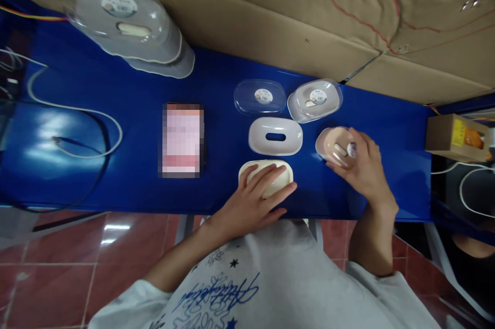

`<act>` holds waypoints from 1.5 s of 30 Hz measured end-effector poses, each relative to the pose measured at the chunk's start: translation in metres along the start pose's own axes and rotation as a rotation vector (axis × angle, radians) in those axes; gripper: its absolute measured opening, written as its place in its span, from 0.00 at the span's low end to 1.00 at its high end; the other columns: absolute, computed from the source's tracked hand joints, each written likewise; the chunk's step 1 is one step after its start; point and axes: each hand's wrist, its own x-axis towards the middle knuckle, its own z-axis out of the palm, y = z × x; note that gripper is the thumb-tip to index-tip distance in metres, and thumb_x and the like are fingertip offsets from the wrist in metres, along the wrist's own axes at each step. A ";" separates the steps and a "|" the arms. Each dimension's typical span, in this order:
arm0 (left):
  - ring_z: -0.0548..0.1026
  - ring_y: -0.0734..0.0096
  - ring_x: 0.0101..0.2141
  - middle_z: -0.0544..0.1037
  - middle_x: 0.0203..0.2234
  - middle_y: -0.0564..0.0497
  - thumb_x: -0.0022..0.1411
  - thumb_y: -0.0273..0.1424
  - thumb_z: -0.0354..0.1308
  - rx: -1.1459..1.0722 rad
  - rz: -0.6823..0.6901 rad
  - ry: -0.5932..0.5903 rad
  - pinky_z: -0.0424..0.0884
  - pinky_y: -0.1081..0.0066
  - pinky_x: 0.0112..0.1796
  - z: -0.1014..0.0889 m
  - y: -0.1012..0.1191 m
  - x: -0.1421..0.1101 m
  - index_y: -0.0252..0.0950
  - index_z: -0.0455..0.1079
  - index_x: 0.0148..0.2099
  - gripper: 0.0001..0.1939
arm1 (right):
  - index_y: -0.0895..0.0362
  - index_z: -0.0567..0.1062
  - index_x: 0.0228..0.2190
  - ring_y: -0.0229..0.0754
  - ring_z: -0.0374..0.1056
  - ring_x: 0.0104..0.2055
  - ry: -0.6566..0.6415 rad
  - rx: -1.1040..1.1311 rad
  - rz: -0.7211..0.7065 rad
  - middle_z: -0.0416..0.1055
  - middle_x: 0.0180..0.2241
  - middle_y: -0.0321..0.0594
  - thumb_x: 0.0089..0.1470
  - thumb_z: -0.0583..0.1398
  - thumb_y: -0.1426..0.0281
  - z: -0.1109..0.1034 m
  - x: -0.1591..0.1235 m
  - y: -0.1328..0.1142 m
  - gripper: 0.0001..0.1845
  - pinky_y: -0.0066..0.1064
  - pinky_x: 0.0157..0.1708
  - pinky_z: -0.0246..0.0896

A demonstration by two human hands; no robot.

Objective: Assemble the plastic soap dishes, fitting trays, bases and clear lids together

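The cream container is a rounded oblong with a smooth rim, lying right beside the front edge of the worktop, right of its middle. Its long side runs along that edge; the spread left hand covers much of it. The peach box, also rounded, sits between the back and front edges, towards the right edge. Over it is 1 clear cover bearing 1 round label and 1 pale oblong piece; the right hand grips its right end.
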 end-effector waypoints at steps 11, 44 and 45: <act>0.74 0.46 0.64 0.71 0.69 0.36 0.75 0.28 0.59 0.107 0.028 -0.039 0.68 0.46 0.60 0.021 0.009 0.020 0.46 0.66 0.73 0.27 | 0.39 0.47 0.77 0.68 0.61 0.73 -0.175 0.249 -0.196 0.61 0.72 0.53 0.59 0.69 0.46 -0.001 -0.039 -0.050 0.56 0.69 0.67 0.62; 0.65 0.46 0.71 0.74 0.69 0.40 0.67 0.58 0.63 -0.366 -0.212 -0.057 0.25 0.40 0.73 0.038 0.015 0.042 0.42 0.51 0.79 0.49 | 0.39 0.62 0.69 0.66 0.64 0.70 -0.303 0.468 -0.199 0.66 0.68 0.48 0.52 0.76 0.52 -0.016 -0.050 -0.030 0.50 0.64 0.67 0.65; 0.66 0.45 0.71 0.74 0.69 0.40 0.67 0.58 0.63 -0.356 -0.204 -0.055 0.25 0.40 0.73 0.039 0.014 0.042 0.42 0.51 0.79 0.49 | 0.40 0.62 0.69 0.66 0.64 0.70 -0.302 0.473 -0.197 0.66 0.68 0.48 0.52 0.76 0.52 -0.016 -0.050 -0.030 0.50 0.64 0.67 0.65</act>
